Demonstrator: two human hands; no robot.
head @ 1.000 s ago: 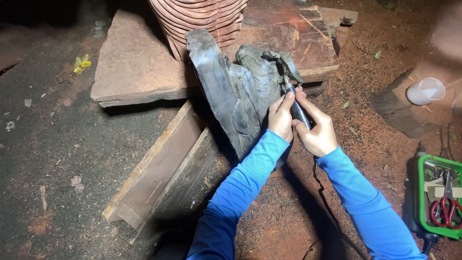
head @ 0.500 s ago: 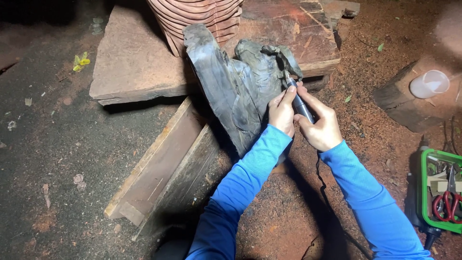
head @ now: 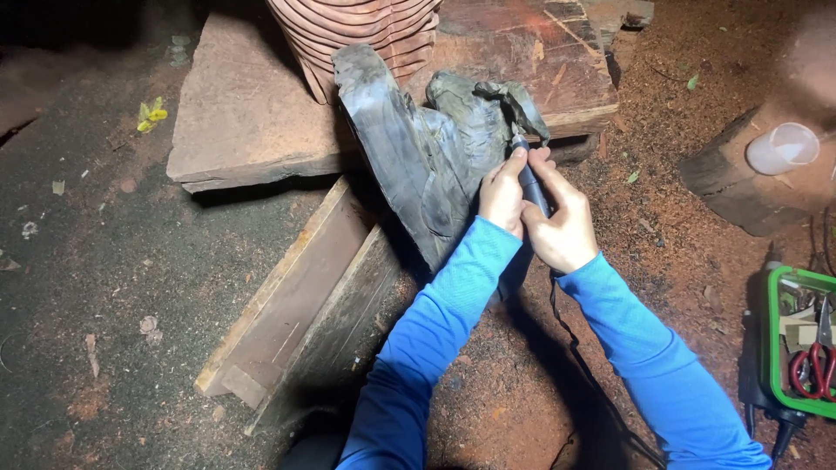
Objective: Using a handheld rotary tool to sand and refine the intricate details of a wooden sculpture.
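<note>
Since the earlier frame both hands have edged slightly up the dark wood carving [head: 427,157], which leans on a plank [head: 287,287]; right hand [head: 566,228] closed on the slim rotary tool [head: 533,187], left hand [head: 502,196] bracing it; carving looks heavy, rigid, best gripped low.

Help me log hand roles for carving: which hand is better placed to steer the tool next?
Probably the right hand: it wraps the dark tool. The left hand mainly braces against the dark carving.

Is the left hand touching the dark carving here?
Touching. The head view shows the left hand resting its fingers against the dark carving, beside the handheld tool, with no gap visible.
</note>
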